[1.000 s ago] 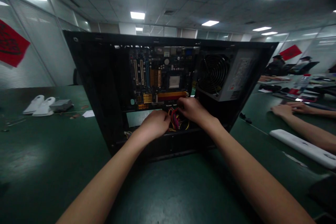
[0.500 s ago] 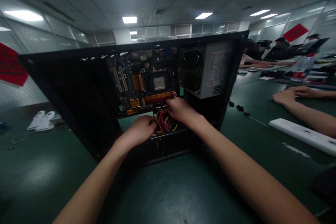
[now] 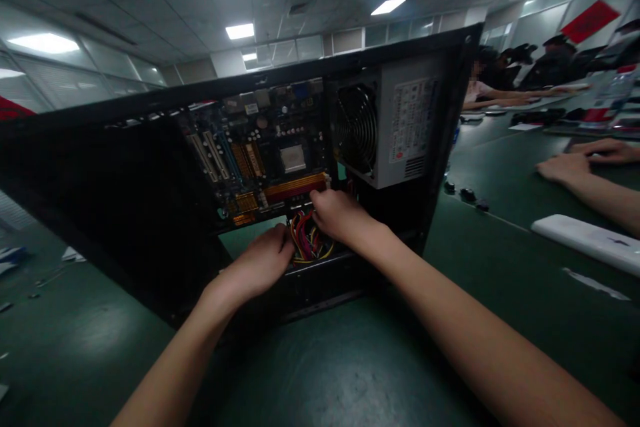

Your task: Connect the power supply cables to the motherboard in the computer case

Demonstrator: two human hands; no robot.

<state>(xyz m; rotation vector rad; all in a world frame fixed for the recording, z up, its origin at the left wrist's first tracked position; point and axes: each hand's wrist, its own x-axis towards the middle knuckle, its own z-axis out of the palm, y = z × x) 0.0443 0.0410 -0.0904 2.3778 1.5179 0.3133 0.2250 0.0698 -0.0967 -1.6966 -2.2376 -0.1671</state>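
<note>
A black computer case [image 3: 125, 213] stands open towards me on the table, with a motherboard [image 3: 313, 137] and a grey power supply [image 3: 410, 127] inside. Below the motherboard's memory slots hangs a bundle of red, yellow and black power cables [image 3: 304, 235]. My left hand [image 3: 263, 259] is closed at the bundle's left side, thumb and fingers pinched together. From the right, my right hand [image 3: 337, 213] curls its fingers round the cables just under the slots. The fingertips of both hands are partly hidden among the wires.
The green table [image 3: 320, 367] runs under the case. To the right lie a white power strip [image 3: 590, 237], small black parts [image 3: 467, 195] and a plastic strip [image 3: 595, 283]. Another person's hands [image 3: 567, 167] rest on the table there. More people sit further back.
The view has shifted, and the case appears larger and more tilted. Both hands stay at the cable bundle; my left hand's fingers are slightly closer to the wires.
</note>
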